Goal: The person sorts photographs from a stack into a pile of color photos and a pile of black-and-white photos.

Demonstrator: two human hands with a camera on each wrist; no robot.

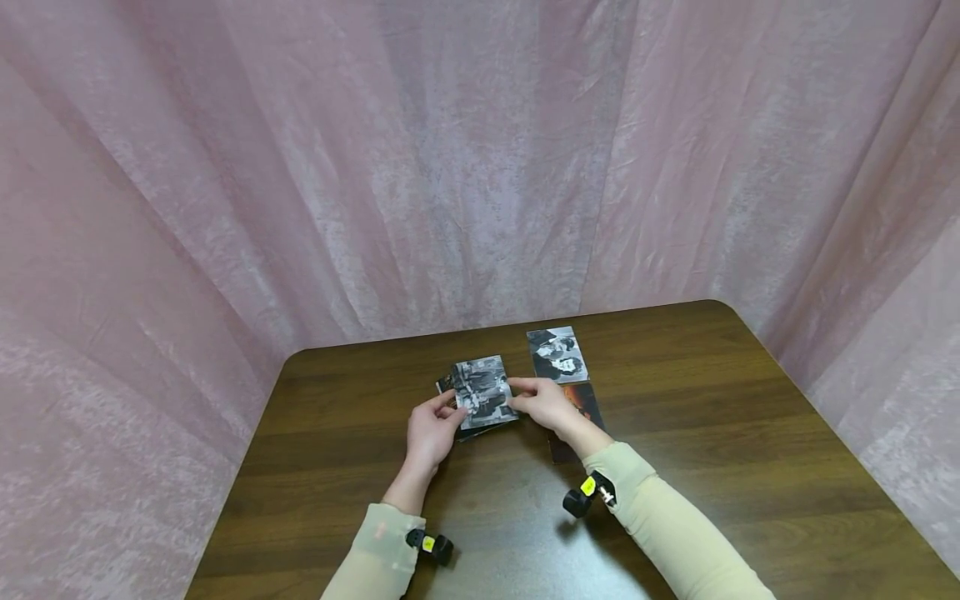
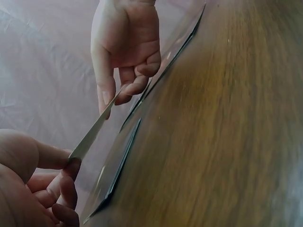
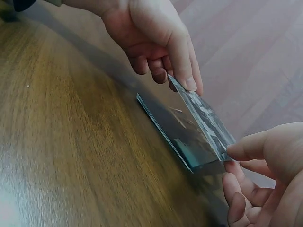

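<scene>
From here I see the fingers (image 3: 187, 71) of the left hand (image 1: 429, 433) pinching one short edge of a glossy black-and-white photo print (image 1: 483, 392), while the right hand (image 1: 546, 402) pinches the opposite edge, thumb over and curled fingers under, so the print hangs tilted just above a thin stack of dark-edged photo prints (image 3: 176, 136) lying on the dark brown wooden tabletop (image 1: 675, 467). Both grips sit right at the margins, so I judge the print could slip free if either pinch eases, and it could flex or crease if the hands pull unevenly. Fingertips on the glossy face may leave smudges. A dropped edge could also nudge the stack askew. Beyond the right hand lie a black-and-white portrait print (image 1: 557, 353) and a dark print with an orange glow (image 1: 585, 402), near enough for a sleeve to drag.
</scene>
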